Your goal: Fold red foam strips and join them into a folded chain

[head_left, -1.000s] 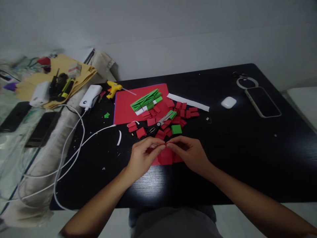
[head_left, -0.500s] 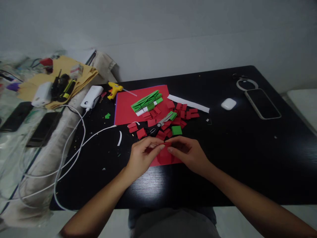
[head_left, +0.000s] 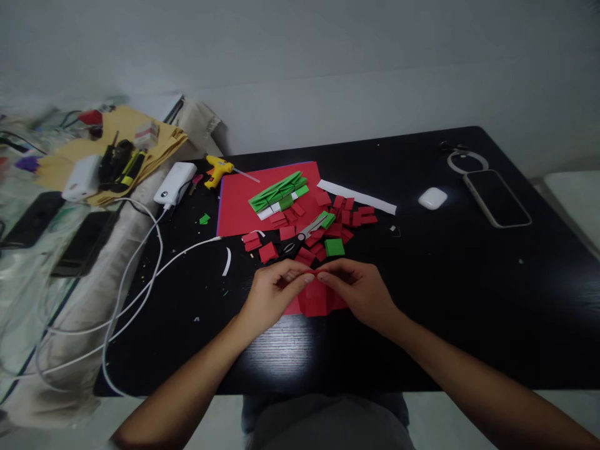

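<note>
My left hand (head_left: 272,294) and my right hand (head_left: 359,289) meet fingertip to fingertip over a black table (head_left: 469,300), both pinched on a small red paper piece (head_left: 315,274). Beneath them lies a larger red paper (head_left: 315,301). Just beyond the hands sits a heap of small folded red pieces (head_left: 337,219) with a few green ones (head_left: 334,245), and scissors (head_left: 300,236) lie among them. A red sheet (head_left: 239,200) farther back carries folded green and white strips (head_left: 277,190).
A yellow glue gun (head_left: 216,169), a white power bank (head_left: 176,182) with white cables (head_left: 135,275), a white paper strip (head_left: 356,195), an earbud case (head_left: 432,198) and a phone (head_left: 497,197) lie on the table. Clutter on brown paper (head_left: 112,156) is at the left.
The fingertips have shifted slightly on the small red piece; both hands stay in the same place. The view has tilted a little.
</note>
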The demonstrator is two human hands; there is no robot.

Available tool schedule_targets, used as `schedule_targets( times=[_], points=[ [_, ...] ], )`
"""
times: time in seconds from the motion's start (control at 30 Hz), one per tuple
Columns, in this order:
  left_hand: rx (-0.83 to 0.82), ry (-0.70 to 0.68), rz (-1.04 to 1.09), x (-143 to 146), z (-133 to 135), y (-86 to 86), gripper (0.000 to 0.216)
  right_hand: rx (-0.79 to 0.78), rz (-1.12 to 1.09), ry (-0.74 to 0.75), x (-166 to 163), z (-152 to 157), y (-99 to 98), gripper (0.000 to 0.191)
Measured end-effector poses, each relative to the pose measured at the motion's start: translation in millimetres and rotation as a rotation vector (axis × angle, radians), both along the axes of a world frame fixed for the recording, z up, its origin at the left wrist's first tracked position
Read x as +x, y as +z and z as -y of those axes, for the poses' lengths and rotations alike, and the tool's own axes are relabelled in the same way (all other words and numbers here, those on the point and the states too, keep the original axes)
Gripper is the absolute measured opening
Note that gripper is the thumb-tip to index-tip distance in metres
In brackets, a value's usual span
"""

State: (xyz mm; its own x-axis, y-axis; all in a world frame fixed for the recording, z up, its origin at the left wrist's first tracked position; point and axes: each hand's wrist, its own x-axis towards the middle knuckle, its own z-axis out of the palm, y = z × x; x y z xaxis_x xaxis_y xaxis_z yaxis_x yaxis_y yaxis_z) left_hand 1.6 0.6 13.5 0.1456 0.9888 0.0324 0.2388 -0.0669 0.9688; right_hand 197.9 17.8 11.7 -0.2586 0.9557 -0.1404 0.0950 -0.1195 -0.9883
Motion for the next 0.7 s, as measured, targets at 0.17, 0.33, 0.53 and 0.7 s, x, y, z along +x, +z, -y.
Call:
schedule_targets(
  times=[0.17, 0.33, 0.53, 0.7],
  points=[
    [-0.055, -0.033, -0.016, -1.6, 0.2, -1.7, 0.019, -0.001, 0.034, -0.001, 0.2, -0.3, 0.3, 0.014],
    [-0.053, -0.022, -0.007, -2.2, 0.3, -1.5, 0.019, -0.004, 0.038, 0.020, 0.8, -0.6, -0.2, 0.016],
    [-0.055, -0.008, -0.020, -2.2, 0.4, -1.7, 0.022, 0.006, 0.028, 0.022, 0.8, 0.3, -1.6, 0.014],
    [-0.056, -0.008, -0.008, -2.8, 0.1, -2.5, 0.021, 0.011, 0.027, 0.017, -0.3, 1.9, -2.2, 0.013]
  ],
)
